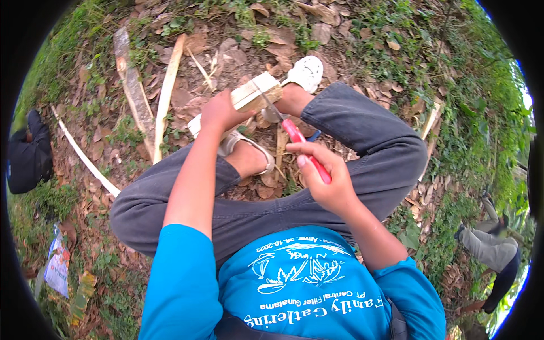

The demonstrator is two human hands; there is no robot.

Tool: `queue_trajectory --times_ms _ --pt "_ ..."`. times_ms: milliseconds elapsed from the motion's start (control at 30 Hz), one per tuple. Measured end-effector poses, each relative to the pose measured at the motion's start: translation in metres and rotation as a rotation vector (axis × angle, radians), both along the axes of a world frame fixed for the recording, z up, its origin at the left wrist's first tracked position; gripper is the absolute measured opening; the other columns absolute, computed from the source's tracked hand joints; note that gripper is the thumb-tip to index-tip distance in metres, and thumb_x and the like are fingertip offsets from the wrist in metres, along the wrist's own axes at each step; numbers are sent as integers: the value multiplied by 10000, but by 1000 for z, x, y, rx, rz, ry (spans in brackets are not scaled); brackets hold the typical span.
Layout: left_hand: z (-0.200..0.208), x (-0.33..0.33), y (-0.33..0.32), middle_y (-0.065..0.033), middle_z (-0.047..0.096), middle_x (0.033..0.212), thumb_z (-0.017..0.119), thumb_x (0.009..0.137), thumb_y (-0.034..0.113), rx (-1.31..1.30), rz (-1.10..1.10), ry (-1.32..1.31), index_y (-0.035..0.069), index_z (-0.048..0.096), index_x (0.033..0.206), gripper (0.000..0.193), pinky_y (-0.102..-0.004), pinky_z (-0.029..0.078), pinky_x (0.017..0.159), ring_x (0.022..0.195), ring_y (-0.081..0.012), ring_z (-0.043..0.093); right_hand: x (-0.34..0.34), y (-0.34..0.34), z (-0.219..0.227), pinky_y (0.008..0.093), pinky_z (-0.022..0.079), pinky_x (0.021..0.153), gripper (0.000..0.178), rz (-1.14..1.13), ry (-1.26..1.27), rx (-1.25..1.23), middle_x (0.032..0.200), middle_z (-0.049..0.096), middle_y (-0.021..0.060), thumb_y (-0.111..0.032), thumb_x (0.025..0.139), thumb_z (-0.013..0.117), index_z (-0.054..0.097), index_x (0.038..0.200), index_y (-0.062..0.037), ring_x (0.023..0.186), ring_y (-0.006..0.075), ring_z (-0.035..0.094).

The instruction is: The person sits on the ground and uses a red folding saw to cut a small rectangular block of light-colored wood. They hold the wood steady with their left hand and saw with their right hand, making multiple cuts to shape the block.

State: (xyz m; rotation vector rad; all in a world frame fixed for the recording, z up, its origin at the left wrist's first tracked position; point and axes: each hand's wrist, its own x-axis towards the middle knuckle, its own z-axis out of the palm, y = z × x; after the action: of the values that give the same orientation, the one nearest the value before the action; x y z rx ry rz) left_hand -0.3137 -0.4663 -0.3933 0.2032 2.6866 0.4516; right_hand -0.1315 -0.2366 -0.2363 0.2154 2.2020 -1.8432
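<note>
From here the left hand [221,116] is wrapped round a pale wood piece [242,101], right by the white shoes [306,73]. Right hand's [333,180] curled round a red-handled blade [292,130], metal lying across the wood.

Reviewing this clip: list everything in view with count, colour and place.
Wood block: 1, pale, upper centre
Red-handled blade: 1, red and grey, against block
Branch: 1, brown-grey, upper left
Peeled stick: 1, pale, beside branch
Curved pole: 1, whitish, left
Bundle: 1, black, far left
Printed bag: 1, whitish, lower left
Other people: at least 1, grey trousers, right
Leaves: many, brown, ground
Plants: many, green, around
Clogs: 2, white, feet
Trousers: grey, legs
Shirt: blue, bottom
Left hand: 1, bare, gripping block
Right hand: 1, bare, gripping handle
</note>
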Motion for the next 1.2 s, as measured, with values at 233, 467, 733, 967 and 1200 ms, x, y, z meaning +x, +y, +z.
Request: queue_trajectory --times_ms 233,467,733,967,1200 --pt "10 7 10 -216 707 1200 859 689 629 -23 -32 43 8 612 1207 845 -462 555 965 1119 -367 693 -61 -17 -54 263 492 737 250 -29 282 15 898 703 47 -52 1005 571 727 1198 -17 805 63 593" --pt "5 14 -6 -200 700 1214 854 690 628 -54 -26 15 14 611 1218 845 -441 560 973 1124 -356 692 -28 -8 -18 236 474 760 249 42 91 32 909 679 32 -48 1020 568 713 1221 -25 828 59 575" --pt "7 8 22 -200 725 1146 885 661 618 -40 -58 137 8 629 1191 847 -460 571 929 1066 -372 712 -100 -18 -69 269 507 868 257 -124 214 -43 1064 756 70 -68 1022 551 724 1196 7 963 118 656" --pt "-4 7 3 -211 718 1182 889 670 604 -30 -9 95 9 626 1171 821 -469 565 939 1094 -371 706 -43 -5 -24 310 496 988 259 11 182 -5 1140 751 121 -64 1011 574 714 1220 -6 1081 152 674" --pt "13 15 11 -205 692 1221 875 697 585 -34 -24 64 13 619 1176 790 -453 545 982 1167 -346 673 -48 -4 -41 208 445 670 250 -60 237 66 888 683 0 -72 1034 562 722 1214 -8 723 24 533"
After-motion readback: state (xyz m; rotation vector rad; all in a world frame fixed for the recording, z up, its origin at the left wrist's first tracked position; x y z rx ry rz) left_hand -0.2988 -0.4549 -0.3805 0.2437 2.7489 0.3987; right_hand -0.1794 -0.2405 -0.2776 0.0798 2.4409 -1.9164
